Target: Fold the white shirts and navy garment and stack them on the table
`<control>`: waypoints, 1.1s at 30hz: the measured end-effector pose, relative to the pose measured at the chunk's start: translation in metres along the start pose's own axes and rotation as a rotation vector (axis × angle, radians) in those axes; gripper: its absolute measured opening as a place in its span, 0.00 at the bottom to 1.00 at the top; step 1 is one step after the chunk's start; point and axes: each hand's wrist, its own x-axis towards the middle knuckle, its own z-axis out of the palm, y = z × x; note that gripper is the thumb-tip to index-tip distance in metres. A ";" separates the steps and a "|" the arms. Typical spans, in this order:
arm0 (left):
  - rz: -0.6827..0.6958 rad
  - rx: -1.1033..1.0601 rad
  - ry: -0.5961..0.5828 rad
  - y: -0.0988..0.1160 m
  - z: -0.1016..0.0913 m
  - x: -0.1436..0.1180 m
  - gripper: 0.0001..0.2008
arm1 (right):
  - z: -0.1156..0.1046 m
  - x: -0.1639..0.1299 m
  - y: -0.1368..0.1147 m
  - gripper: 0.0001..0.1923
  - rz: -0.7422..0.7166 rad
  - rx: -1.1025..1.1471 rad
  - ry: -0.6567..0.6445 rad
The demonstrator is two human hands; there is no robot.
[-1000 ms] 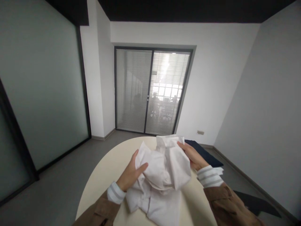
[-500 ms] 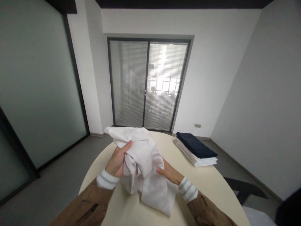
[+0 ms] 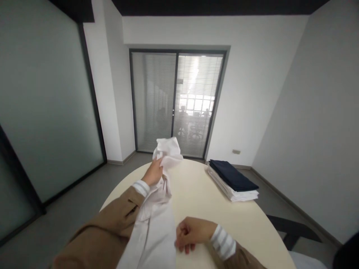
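Note:
A white shirt [image 3: 155, 228] stretches lengthwise over the round table, with a placket running down its lower part. At its far, bunched end my left hand [image 3: 154, 171] is closed on the cloth, and a crumpled flap stands up beyond the fingers. Close to the near right edge of the shirt is my right hand [image 3: 193, 234], its fingers curled and the fingertips against that edge in a pinch. The shirt's near end runs out of the bottom of the view, partly beside my left sleeve.
On the right of the cream round table [image 3: 196, 186] lies a stack of folded white cloth [image 3: 244, 195] with a folded navy cloth [image 3: 232, 175] on top. Dark chair parts [image 3: 294, 228] stand beyond the right edge. A glass door with blinds [image 3: 174, 101] is at the back.
The bundled shirt has been drawn out into a long strip. My left hand has moved forward with the far end, while my right hand has come down to the near right edge.

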 end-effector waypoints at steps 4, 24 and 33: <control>-0.193 0.170 -0.101 -0.046 0.052 -0.038 0.35 | -0.080 -0.048 0.022 0.18 0.001 -0.403 0.843; 0.002 0.263 -0.513 -0.038 0.073 -0.055 0.32 | -0.142 -0.109 -0.020 0.25 -0.117 -0.645 1.962; 0.003 -0.480 0.135 0.029 0.076 -0.049 0.35 | -0.100 -0.079 -0.086 0.22 -0.478 -0.384 1.565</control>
